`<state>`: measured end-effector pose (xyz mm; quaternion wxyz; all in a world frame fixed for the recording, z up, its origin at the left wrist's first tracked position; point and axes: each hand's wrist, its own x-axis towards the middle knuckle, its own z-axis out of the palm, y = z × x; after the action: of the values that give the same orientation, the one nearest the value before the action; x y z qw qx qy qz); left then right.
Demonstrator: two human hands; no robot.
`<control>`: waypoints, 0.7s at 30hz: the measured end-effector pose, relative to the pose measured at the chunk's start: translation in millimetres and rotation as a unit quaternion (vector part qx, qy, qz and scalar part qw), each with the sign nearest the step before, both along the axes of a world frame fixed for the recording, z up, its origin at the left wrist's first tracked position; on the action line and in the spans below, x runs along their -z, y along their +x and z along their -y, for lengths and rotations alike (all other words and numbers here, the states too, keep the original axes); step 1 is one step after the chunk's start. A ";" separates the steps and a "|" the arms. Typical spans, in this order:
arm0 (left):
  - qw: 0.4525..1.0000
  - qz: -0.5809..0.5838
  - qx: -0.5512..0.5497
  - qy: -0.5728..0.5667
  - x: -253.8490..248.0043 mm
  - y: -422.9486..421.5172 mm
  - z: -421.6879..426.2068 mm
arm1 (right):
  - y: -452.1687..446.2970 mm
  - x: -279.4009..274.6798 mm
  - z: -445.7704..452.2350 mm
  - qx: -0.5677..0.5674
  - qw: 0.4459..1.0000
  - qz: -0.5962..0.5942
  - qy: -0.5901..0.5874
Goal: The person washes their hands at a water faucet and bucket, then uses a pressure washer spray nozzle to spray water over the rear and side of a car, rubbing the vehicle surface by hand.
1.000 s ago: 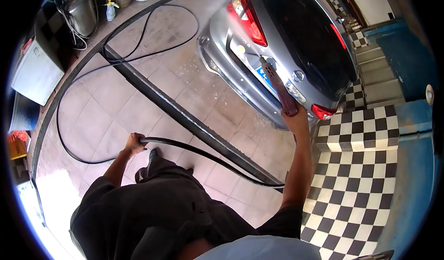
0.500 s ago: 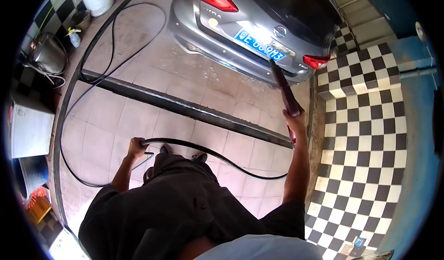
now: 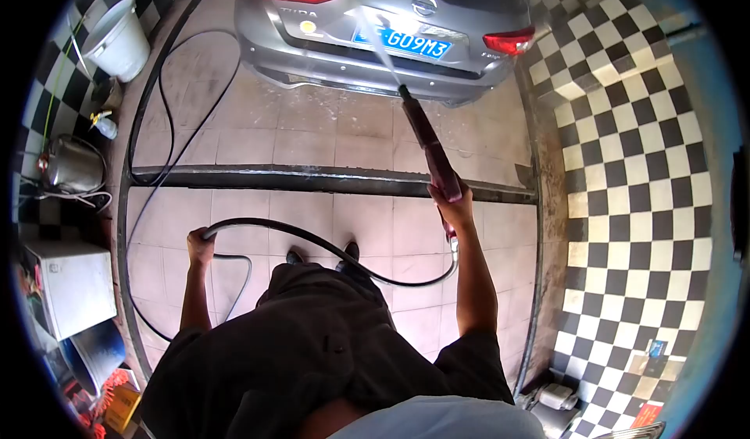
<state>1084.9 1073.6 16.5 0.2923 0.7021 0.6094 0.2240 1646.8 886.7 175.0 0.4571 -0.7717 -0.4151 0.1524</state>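
Note:
My right hand (image 3: 453,202) is closed round the grip of a dark red pressure washer gun (image 3: 428,144). From its nozzle a white jet of water runs up to the left, toward the number plate (image 3: 406,42) on the back of a grey car (image 3: 359,68). My left hand (image 3: 200,247) grips a black hose (image 3: 312,237), which sags across in front of my body and joins the bottom of the gun. Water drips below the car's rear bumper.
A dark drain channel (image 3: 336,181) crosses the tiled floor. More hose loops (image 3: 160,87) lie at the left. Along the left wall stand a white bucket (image 3: 119,41), a metal tank (image 3: 76,164) and a white box (image 3: 76,287). A checkered wall (image 3: 633,197) rises at the right.
The view has turned, and the car now sits squarer and higher in it. The gun has swung left with my right hand, and its water jet now shows plainly. Both hands keep their hold.

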 end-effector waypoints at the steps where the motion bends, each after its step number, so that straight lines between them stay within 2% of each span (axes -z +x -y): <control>1: 1.000 -0.015 0.008 0.003 -7.8 3.7 5.3 | 5.9 0.7 -1.1 -0.005 1.000 -0.009 -0.026; 3: 1.000 0.000 0.009 -0.003 -3.4 12.8 18.9 | 22.2 -5.3 -1.4 0.026 0.997 -0.017 -0.064; 5: 0.999 -0.027 0.009 -0.020 -2.3 23.0 33.6 | 79.6 27.2 10.2 0.089 0.988 -0.122 -0.028; 7: 1.000 0.011 -0.003 -0.026 -17.2 45.6 48.4 | 121.3 27.5 26.1 0.149 0.975 -0.164 0.023; 11: 0.999 -0.005 0.022 -0.029 -32.0 73.5 51.6 | 170.7 30.1 53.7 0.283 0.944 -0.169 0.015; 12: 1.000 0.003 0.017 -0.020 -29.2 76.7 49.9 | 174.5 31.0 60.2 0.258 0.944 -0.197 0.053; 15: 0.997 -0.054 -0.005 -0.046 -53.5 93.1 48.2 | 167.2 42.4 67.9 0.255 0.950 -0.176 0.045; 17: 0.997 -0.073 0.007 -0.035 -51.3 92.2 44.8 | 170.8 80.1 70.2 0.238 0.964 -0.107 -0.060; 18: 0.997 -0.074 0.013 -0.036 -50.1 92.9 43.7 | 158.1 86.2 66.3 0.196 0.971 -0.135 -0.020; 19: 0.996 -0.075 0.018 -0.037 -50.1 95.3 43.5 | 134.8 58.5 58.6 0.153 0.984 -0.063 -0.071; 20: 0.996 -0.082 0.024 -0.036 -54.5 102.2 45.8 | 117.5 44.5 52.2 0.085 0.994 -0.057 -0.023; 21: 0.996 -0.076 0.037 -0.024 -50.6 102.9 47.4 | 111.7 48.6 47.9 0.042 0.997 -0.064 -0.025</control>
<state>1187.8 1026.2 67.1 0.2702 0.7321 0.6085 0.1441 1758.5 838.7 126.4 0.4693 -0.7885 -0.3479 0.1923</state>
